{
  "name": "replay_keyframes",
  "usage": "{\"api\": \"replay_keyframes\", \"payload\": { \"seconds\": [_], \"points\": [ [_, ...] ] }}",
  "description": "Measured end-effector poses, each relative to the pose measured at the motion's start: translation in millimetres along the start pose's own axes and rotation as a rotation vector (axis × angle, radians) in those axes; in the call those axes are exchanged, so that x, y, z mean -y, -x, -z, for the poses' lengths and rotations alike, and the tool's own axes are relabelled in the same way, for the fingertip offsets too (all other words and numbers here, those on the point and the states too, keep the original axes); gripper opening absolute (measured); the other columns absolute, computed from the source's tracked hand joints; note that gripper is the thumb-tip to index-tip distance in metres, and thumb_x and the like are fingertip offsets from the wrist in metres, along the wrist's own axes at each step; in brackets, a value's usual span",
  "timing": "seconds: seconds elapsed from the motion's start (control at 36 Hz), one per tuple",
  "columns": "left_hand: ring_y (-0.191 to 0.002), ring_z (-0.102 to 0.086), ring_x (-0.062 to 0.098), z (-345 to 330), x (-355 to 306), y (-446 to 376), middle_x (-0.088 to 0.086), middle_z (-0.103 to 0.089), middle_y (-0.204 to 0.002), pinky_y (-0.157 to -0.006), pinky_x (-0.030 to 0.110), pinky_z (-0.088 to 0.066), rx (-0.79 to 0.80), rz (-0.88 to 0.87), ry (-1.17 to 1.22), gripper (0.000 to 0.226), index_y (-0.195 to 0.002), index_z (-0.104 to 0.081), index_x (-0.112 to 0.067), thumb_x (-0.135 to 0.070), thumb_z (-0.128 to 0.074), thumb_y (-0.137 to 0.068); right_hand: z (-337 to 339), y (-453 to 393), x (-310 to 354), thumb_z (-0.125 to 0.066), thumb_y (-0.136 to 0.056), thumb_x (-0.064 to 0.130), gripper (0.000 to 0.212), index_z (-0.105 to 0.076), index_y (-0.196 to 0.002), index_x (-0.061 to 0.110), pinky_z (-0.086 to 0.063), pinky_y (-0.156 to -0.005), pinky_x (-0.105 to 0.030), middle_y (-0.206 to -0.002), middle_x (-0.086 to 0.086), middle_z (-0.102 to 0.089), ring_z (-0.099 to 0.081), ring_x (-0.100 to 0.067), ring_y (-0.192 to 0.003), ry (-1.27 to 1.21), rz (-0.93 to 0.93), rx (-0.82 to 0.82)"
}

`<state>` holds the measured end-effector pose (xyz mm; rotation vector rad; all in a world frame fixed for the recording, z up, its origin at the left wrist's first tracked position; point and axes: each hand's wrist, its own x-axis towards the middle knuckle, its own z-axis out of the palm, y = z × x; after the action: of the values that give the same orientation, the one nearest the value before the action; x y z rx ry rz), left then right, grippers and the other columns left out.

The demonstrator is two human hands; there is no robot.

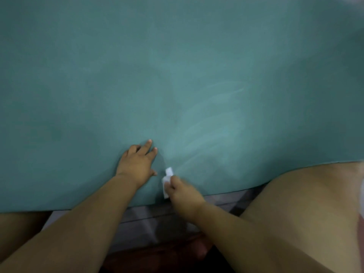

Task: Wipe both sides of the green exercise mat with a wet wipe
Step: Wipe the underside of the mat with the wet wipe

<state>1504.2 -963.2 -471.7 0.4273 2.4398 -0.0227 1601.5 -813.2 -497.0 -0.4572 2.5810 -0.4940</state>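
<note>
Green mat (177, 66) stayed flat because my left hand (137, 162) pressed it open-fingered at nine o'clock of my right hand (183, 192), whose grip pinched the wet wipe (167, 178).

Teal-green mat (137, 66), white wipe (167, 179)

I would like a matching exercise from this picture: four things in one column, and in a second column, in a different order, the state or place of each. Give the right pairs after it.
Things:
1. left hand
2. right hand
3. wet wipe
4. green mat

States or places:
A. white, bunched, pinched between fingers
B. spread out wide, with pale streaks on its surface
C. rests on the mat, holding nothing
D. grips the white wipe near the mat's near edge

Pairs: 1-C, 2-D, 3-A, 4-B
</note>
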Motion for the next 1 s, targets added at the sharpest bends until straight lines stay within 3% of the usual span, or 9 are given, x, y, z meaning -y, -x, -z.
{"api": "replay_keyframes", "payload": {
  "seconds": [0.08,0.14,0.33,0.44,0.61,0.69,0.78,0.86,1.0],
  "points": [
    [-0.139,-0.018,0.022,2,5,3,-0.01,-0.002,-0.159,-0.113,0.033,-0.02,0.004,-0.013,0.003,0.075,-0.149,-0.021,-0.031,-0.051,-0.057,-0.086,14,7,-10,-0.039,-0.097,0.017,0.031,-0.051,-0.126,0.011,-0.04,-0.074,-0.03,-0.114,-0.014,-0.051,-0.055,-0.032,-0.098,0.017,0.002,0.093],
    [-0.139,-0.018,0.022,4,8,5,-0.009,-0.005,-0.159,-0.113,0.031,-0.02,0.007,-0.026,0.006,0.073,-0.148,-0.024,-0.031,-0.051,-0.058,-0.086,28,8,-40,-0.046,-0.085,0.01,0.034,-0.063,-0.114,0.009,-0.048,-0.062,-0.027,-0.1,-0.016,-0.057,-0.062,-0.032,-0.079,-0.019,-0.129,-0.059],
    [-0.137,-0.018,0.026,1,19,10,-0.01,-0.011,-0.158,-0.114,0.032,-0.023,0.034,0.003,0.064,0.078,-0.146,-0.03,-0.032,-0.045,-0.07,-0.079,60,24,-81,-0.042,-0.092,0.005,0.04,-0.042,-0.132,0.004,-0.043,-0.09,-0.037,-0.136,-0.018,-0.033,-0.055,-0.036,-0.107,0.047,-0.719,-0.029],
    [-0.142,-0.009,0.032,-5,20,10,-0.006,-0.003,-0.159,-0.117,0.036,-0.019,0.081,-0.011,0.046,0.089,-0.149,-0.023,-0.028,-0.037,-0.074,-0.077,34,19,-36,-0.038,-0.093,0.003,0.044,-0.034,-0.137,0.001,-0.041,-0.094,-0.036,-0.151,-0.022,-0.014,-0.052,-0.035,-0.117,0.034,-0.595,0.016],
    [-0.143,-0.007,0.032,-6,25,12,-0.003,0.004,-0.159,-0.117,0.034,-0.017,0.101,-0.054,0.009,0.099,-0.151,-0.016,-0.025,-0.035,-0.077,-0.074,13,21,3,-0.048,-0.085,-0.002,0.04,-0.046,-0.125,-0.008,-0.046,-0.079,-0.044,-0.137,-0.031,-0.034,-0.055,-0.045,-0.102,0.092,0.014,0.134],
    [-0.144,-0.006,0.029,-10,27,15,-0.004,0.003,-0.159,-0.117,0.035,-0.018,0.074,-0.056,-0.001,0.096,-0.151,-0.015,-0.025,-0.039,-0.074,-0.077,17,11,-25,-0.06,-0.08,-0.004,0.039,-0.055,-0.118,-0.005,-0.05,-0.07,-0.037,-0.113,-0.028,-0.052,-0.061,-0.039,-0.088,0.052,-0.038,0.009],
    [-0.144,-0.008,0.025,-13,32,19,-0.003,0.0,-0.159,-0.117,0.034,-0.018,0.049,-0.051,-0.003,0.09,-0.15,-0.018,-0.023,-0.045,-0.07,-0.079,34,2,-60,-0.045,-0.087,0.002,0.046,-0.044,-0.134,0.003,-0.042,-0.095,-0.034,-0.131,-0.018,-0.041,-0.053,-0.035,-0.11,-0.029,-0.411,-0.178],
    [-0.144,-0.011,0.022,-9,38,22,-0.003,-0.006,-0.159,-0.116,0.032,-0.018,0.033,-0.062,-0.015,0.085,-0.148,-0.025,-0.023,-0.049,-0.068,-0.079,45,-5,-72,-0.044,-0.089,0.004,0.037,-0.047,-0.126,0.004,-0.042,-0.086,-0.033,-0.128,-0.017,-0.041,-0.051,-0.035,-0.106,-0.051,-0.666,-0.259],
    [-0.138,-0.019,0.028,11,58,17,0.001,-0.018,-0.156,-0.114,0.033,-0.022,0.021,0.0,-0.056,0.072,-0.143,-0.037,-0.024,-0.049,-0.065,-0.081,21,-16,-14,-0.043,-0.091,0.005,0.033,-0.05,-0.123,0.007,-0.043,-0.084,-0.03,-0.125,-0.016,-0.042,-0.05,-0.032,-0.106,-0.09,-0.398,-0.181]
  ]
}}
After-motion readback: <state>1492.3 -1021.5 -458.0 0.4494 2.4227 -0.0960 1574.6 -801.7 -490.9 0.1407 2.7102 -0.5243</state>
